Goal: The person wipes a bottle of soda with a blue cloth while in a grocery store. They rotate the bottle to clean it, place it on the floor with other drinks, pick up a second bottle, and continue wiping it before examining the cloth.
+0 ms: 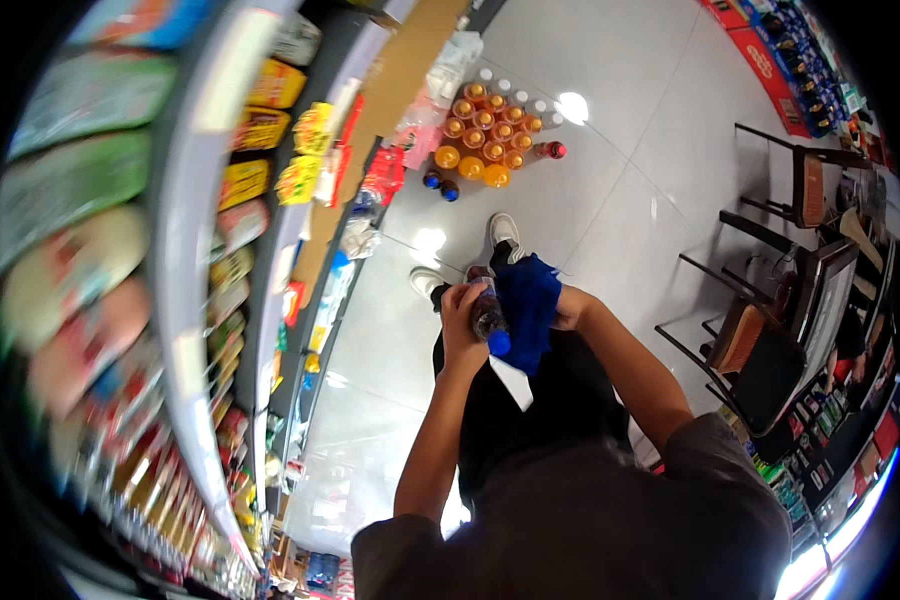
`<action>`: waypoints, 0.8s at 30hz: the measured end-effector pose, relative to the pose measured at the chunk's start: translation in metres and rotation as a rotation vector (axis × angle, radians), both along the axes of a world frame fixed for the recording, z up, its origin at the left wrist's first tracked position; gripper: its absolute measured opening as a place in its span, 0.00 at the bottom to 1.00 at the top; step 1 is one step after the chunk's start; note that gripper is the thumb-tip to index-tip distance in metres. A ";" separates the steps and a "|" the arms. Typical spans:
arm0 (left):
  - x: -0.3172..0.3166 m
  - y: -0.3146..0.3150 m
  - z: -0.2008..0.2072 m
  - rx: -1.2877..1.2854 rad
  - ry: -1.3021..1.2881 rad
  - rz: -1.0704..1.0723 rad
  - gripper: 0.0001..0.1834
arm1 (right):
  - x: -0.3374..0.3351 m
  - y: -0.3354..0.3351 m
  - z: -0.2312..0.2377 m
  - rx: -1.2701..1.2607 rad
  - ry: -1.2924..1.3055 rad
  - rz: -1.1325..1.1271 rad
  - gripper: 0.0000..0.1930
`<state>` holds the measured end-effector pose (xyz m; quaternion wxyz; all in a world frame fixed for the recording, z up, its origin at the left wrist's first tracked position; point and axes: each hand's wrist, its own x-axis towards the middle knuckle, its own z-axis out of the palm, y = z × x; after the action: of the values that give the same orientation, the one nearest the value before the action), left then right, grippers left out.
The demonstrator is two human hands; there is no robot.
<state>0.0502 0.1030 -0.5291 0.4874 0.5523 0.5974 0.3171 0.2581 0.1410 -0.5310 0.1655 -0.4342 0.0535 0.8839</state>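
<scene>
Here, the bottle (pixel 487 318), probably weighty and slick, best held mid-body, is clasped by the left hand (pixel 461 312); soft cloth (pixel 528 312) by the right hand (pixel 571 308).

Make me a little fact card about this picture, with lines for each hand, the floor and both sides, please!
Left hand: holds a blue-capped dark bottle
Right hand: holds a blue cloth, beside that bottle
Floor: pale tiles, with a cluster of orange bottles, two more blue-capped bottles and a red-capped bottle
Left side: shelves of packaged goods
Right side: chairs
</scene>
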 end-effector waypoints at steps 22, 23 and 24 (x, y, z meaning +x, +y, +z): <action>0.042 0.039 -0.598 -0.654 -0.309 0.347 0.45 | -0.063 0.052 -0.627 0.053 -0.603 -0.239 0.15; 0.043 0.040 -0.599 -0.706 -0.355 0.366 0.48 | -0.065 0.052 -0.632 0.054 -0.605 -0.238 0.15; 0.043 0.042 -0.600 -0.706 -0.359 0.366 0.48 | -0.067 0.052 -0.637 0.054 -0.645 -0.257 0.15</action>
<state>0.0934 0.1451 -1.1295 0.6781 0.1732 0.6630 0.2657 0.1911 0.1932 -1.1678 0.2951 -0.6763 0.0294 0.6742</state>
